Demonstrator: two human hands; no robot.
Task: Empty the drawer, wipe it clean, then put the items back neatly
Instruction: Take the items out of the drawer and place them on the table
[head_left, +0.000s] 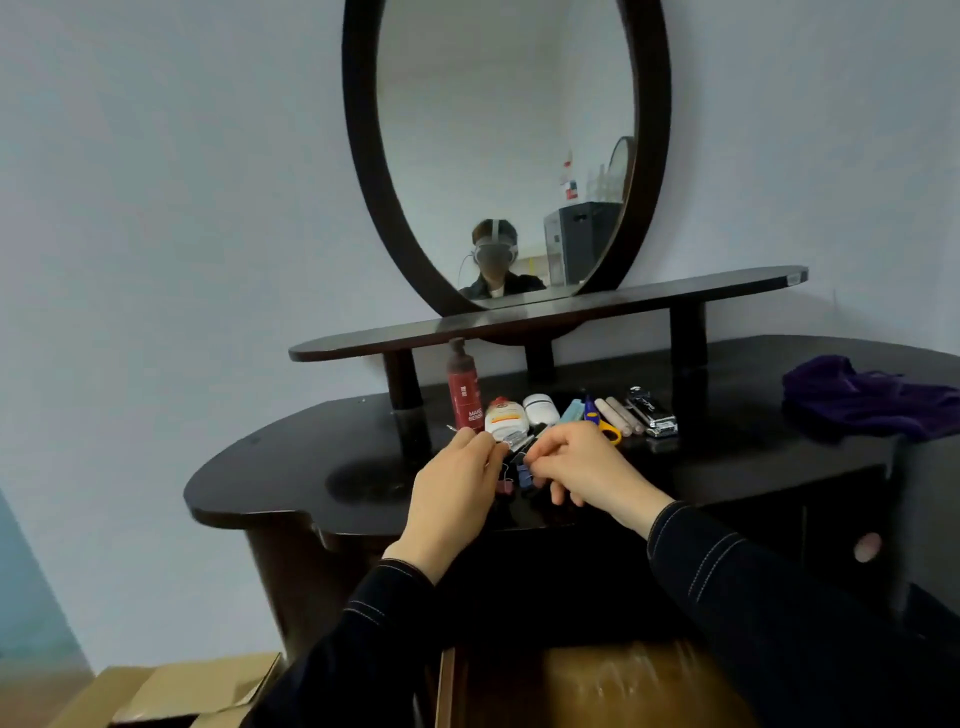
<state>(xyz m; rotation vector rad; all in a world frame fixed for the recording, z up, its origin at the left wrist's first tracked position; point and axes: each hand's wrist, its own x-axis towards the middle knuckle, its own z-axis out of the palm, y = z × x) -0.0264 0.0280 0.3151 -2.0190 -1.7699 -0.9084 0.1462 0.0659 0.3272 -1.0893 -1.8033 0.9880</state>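
Dark glossy dresser top (291, 467) under an oval mirror (363, 171) carries the drawer's contents in a row: red bottle (465, 397), two white jars (505, 415), scissors (605, 422), pale sticks (618, 415) and a black case (652, 413). A purple cloth (867, 397) lies well apart at the right. Left hand (457, 483) pinches a silver clip (513, 440) between thumb and fingertips. Right hand (576, 467), fingers curled, pinches the wire handle of a blue clip (523, 475); a pink clip (504, 487) lies just beside it on the top. Below, the drawer (597, 686) stands pulled out between the dark sleeves, brown floor showing. Cardboard box (171, 691) sits at lower left.
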